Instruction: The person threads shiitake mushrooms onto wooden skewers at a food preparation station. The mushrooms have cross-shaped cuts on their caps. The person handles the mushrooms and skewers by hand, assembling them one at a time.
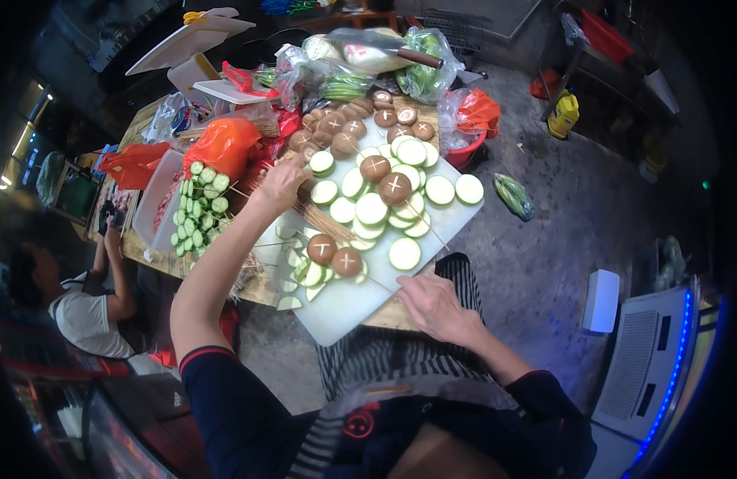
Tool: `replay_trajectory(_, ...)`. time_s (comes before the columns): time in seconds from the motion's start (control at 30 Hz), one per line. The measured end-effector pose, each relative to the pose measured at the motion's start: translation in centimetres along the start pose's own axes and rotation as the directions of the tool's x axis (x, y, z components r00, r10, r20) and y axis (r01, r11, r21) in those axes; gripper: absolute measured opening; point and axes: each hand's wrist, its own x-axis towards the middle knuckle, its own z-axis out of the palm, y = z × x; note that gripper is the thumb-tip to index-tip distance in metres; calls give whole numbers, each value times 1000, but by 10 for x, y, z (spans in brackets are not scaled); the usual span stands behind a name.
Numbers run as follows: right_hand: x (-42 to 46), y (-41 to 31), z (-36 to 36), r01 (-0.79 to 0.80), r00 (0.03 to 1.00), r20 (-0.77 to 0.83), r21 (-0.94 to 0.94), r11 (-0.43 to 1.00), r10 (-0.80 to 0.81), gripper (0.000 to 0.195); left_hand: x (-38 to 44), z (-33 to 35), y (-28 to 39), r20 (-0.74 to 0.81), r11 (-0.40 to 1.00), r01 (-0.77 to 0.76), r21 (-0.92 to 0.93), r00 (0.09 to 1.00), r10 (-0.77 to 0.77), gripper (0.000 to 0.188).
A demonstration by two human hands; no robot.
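Note:
My right hand pinches the end of a wooden skewer at the near edge of a white cutting board. Two cross-cut shiitake mushrooms are threaded on that skewer. My left hand is at the board's left side, above a bundle of bare skewers. Something brown, perhaps a mushroom cap, shows under its fingers; its grip is partly hidden. Another skewer with two mushrooms lies across round zucchini slices. Loose shiitake are heaped at the far side.
Skewered cucumber slices and a plastic tub of meat stand left. A cleaver rests atop bagged vegetables at the back. A red bucket is beyond the board's right corner. Another person sits at left.

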Motion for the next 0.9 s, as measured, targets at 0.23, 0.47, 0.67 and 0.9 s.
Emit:
replay_trajectory(0.23, -4, -6, -9, 20, 998, -53, -6, 1000, -21, 14, -4, -26, 2, -263, 998, -52, 32, 963, 59, 34)
replay_trajectory(0.47, 14, -12, -58, -85, 989, -93, 261, 962, 113, 21, -37, -117, 77, -645, 982, -180, 52, 745, 171, 26)
replay_trajectory(0.67, 36, -10, -71, -269, 941, 105, 811, 519, 322, 26, -35, -130, 171, -546, 802, -596, 43, 658, 518, 18)
replay_trajectory(0.9, 15, 9, -71, -327, 874, 60, 808, 490, 483, 24, 24, -118, 106, -794, 896, -430, -106, 579, 184, 30)
